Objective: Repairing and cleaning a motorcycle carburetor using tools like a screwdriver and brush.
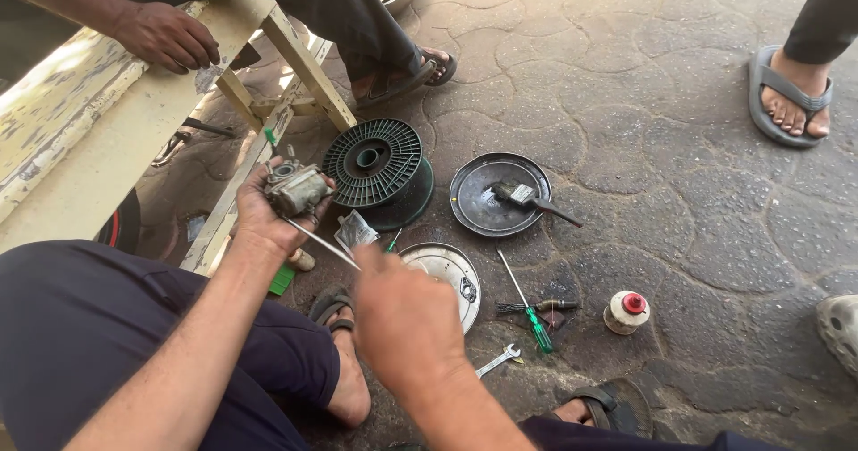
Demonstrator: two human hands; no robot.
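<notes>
Head view: the left hand (259,210) grips a small grey carburettor (296,188), fingers wrapped around it. The right hand (404,315), closed on a thin metal rod (323,244), lies at five o'clock; the rod's long axis points toward eleven o'clock, at the carburettor.

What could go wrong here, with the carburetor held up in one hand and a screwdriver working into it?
1. The left hand alone holds the carburetor in mid-air; the screwdriver in the right hand might slip and jab the palm.
2. A loosened small part could drop onto the paving, where gaps may swallow it.
3. The wrench and green screwdriver lie by the feet and may get kicked.
</notes>
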